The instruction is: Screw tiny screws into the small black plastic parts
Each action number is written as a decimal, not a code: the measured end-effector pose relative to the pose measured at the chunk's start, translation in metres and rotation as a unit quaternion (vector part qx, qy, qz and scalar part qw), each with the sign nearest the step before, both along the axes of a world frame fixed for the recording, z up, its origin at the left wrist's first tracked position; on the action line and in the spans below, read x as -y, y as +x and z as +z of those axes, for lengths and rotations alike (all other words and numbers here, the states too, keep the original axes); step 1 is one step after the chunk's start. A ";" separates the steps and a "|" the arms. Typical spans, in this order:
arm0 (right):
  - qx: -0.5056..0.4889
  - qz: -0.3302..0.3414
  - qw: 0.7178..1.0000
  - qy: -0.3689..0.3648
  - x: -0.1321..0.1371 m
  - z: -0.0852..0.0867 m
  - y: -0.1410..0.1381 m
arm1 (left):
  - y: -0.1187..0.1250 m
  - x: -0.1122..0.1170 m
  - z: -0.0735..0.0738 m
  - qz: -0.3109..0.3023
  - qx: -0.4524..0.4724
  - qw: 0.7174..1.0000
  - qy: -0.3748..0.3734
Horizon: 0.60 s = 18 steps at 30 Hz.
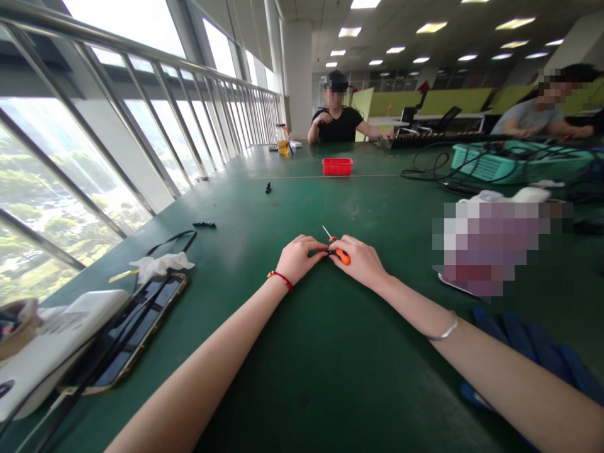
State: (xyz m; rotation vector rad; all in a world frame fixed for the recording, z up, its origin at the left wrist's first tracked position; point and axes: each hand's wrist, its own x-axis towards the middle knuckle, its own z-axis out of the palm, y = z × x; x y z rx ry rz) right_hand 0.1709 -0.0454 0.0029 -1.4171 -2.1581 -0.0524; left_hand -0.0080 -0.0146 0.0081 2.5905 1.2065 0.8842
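1. Head bowed over a green worktop (264,390), you bring both bare hands together near its middle, fingertips almost meeting.
2. Your right hand (359,259) has its fingers curled closed around an orange-handled screwdriver (344,257), whose slim shaft points up and away, toward the left.
3. Your left hand (298,259) has thumb and forefinger pinched together on a small dark piece (329,252), which sits between the two hands, just beside the screwdriver's handle; its exact shape is too small to tell.
4. A red bracelet (283,279) circles your left wrist; a silver bangle (446,329) rings your right forearm.
5. Beyond your hands stand a red tray (337,167) and, nearer the left, a small black part (268,187); a black strip (204,224) lies farther left.
6. At your left elbow, a phone (148,327) lies beneath a black cable, beside a white device (70,336) and a crumpled tissue (163,265).
7. To your right, a blue cloth item (542,352) lies partly behind your forearm, with a blurred pink item (495,245) and a teal basket (519,167) beyond.
8. Across the worktop sits a person in a black shirt (337,128); another, in grey (526,117), works at far right.
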 end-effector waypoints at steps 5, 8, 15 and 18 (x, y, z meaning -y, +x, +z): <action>-0.004 -0.010 1.000 -0.006 -0.001 -0.002 0.000 | 0.002 0.002 0.001 -0.017 -0.078 0.993 0.092; -0.008 -0.014 1.000 -0.010 -0.003 -0.003 0.001 | 0.003 0.003 0.002 -0.026 -0.118 0.984 0.132; -0.015 -0.015 0.999 -0.027 -0.004 -0.003 0.002 | 0.003 0.004 0.004 -0.025 -0.143 0.977 0.159; -0.011 -0.016 0.999 -0.029 -0.004 -0.003 0.002 | 0.003 0.005 0.005 -0.036 -0.161 0.969 0.183</action>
